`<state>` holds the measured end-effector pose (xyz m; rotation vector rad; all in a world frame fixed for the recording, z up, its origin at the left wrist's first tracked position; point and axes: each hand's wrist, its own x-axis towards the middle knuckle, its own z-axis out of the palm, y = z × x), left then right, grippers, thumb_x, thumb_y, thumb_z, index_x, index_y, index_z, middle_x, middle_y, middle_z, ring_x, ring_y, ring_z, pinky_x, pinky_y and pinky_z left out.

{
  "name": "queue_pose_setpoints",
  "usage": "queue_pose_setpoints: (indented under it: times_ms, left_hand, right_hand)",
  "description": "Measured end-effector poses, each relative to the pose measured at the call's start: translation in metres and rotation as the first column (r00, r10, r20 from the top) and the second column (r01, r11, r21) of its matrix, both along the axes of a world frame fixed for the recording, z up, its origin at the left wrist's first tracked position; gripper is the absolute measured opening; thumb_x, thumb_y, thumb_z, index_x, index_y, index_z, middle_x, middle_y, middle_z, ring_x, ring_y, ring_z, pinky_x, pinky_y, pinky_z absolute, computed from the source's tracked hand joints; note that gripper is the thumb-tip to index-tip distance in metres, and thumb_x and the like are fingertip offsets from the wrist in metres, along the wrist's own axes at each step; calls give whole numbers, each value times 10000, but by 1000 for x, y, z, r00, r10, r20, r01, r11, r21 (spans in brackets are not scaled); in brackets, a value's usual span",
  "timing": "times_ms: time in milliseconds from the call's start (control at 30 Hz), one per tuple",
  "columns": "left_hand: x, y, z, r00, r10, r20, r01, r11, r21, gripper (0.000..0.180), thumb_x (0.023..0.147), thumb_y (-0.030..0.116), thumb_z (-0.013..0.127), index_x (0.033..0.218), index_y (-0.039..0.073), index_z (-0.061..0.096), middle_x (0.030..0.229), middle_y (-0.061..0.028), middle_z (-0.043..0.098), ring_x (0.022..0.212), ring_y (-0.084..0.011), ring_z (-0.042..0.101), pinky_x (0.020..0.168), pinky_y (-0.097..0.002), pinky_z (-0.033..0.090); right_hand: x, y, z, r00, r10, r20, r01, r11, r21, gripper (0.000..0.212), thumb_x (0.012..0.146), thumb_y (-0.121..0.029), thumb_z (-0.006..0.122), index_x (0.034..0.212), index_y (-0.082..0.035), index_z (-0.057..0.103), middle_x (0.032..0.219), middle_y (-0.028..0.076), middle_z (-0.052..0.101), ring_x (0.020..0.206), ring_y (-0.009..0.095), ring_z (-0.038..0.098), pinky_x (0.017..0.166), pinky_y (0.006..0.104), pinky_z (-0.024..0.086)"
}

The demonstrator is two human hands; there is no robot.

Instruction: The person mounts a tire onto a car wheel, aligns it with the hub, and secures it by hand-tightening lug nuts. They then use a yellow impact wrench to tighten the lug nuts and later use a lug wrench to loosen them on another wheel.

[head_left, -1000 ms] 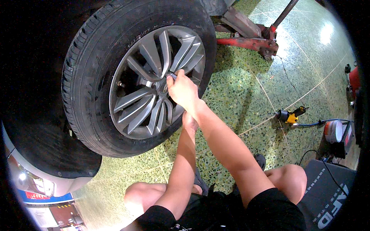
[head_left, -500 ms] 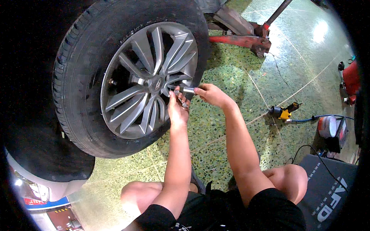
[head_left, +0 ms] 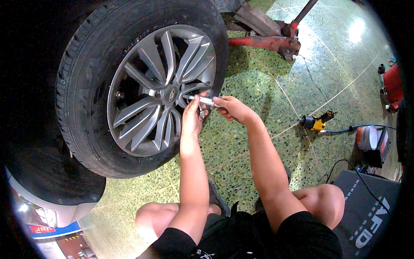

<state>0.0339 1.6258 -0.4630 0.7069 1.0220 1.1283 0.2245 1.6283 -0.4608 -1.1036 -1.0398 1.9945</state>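
Observation:
A car wheel with a grey spoked alloy rim (head_left: pixel 153 113) and a black tire (head_left: pixel 88 93) fills the upper left. In front of the rim's right side, my right hand (head_left: pixel 233 108) grips the rear end of a silver cylindrical socket (head_left: pixel 206 101), its fingers closed round it. My left hand (head_left: pixel 192 116) is closed at the socket's front end, thumb up against it. Metal lug nuts (head_left: pixel 201 113) show in the left palm, partly hidden by the fingers. A slim metal piece reaches from the socket's front toward the spokes; I cannot tell whether it touches them.
A red floor jack (head_left: pixel 267 42) stands beyond the wheel. On the speckled floor at right lie a yellow and black impact wrench (head_left: pixel 318 122) with its blue hose (head_left: pixel 340 135), and a white tub (head_left: pixel 366 138). A dark grey mat or case (head_left: pixel 366 207) is by my right knee.
The left hand has come up to the socket's front end, its thumb now against it. The right hand has moved slightly down, and the wheel sits slightly further left in view.

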Motion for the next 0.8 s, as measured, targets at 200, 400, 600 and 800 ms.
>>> queue_pose_setpoints:
  times_ms: [200, 400, 600, 800]
  left_hand:
    - [9, 4, -20, 999, 27, 35, -29, 998, 55, 515, 1052, 440, 488, 1397, 66, 569, 1209, -9, 656, 1031, -128, 597, 809, -277, 474]
    - [-7, 28, -15, 930, 200, 309, -217, 976, 20, 438, 1029, 459, 526, 1154, 53, 636, 1096, -46, 678, 1021, -203, 638, 947, -376, 516]
    - [-10, 38, -6, 892, 212, 398, -199, 977, -73, 426, 1009, 458, 567, 1074, 46, 652, 1009, -49, 682, 937, -189, 649, 907, -355, 531]
    - [-7, 20, -8, 837, 133, 530, -123, 991, -54, 395, 1070, 338, 459, 1284, 40, 604, 1236, -57, 671, 1168, -191, 617, 1072, -408, 450]
  right_hand:
    - [-45, 12, 4, 964, -217, 156, 169, 946, 276, 450, 1004, -422, 567, 1102, 8, 658, 851, 94, 643, 753, 207, 607, 667, 344, 479]
    - [-76, 15, 10, 885, -256, 388, 65, 895, 441, 493, 974, -419, 574, 1154, 34, 652, 1066, 275, 693, 1040, 439, 657, 893, 476, 523]
    - [-94, 6, 35, 737, -465, 490, 159, 824, 544, 459, 965, -409, 556, 1142, 0, 669, 1010, 274, 699, 986, 448, 667, 870, 511, 529]
    - [-86, 25, 22, 821, -302, 484, 88, 905, 415, 492, 998, -468, 454, 1092, -58, 710, 1046, 226, 712, 987, 446, 664, 903, 512, 519]
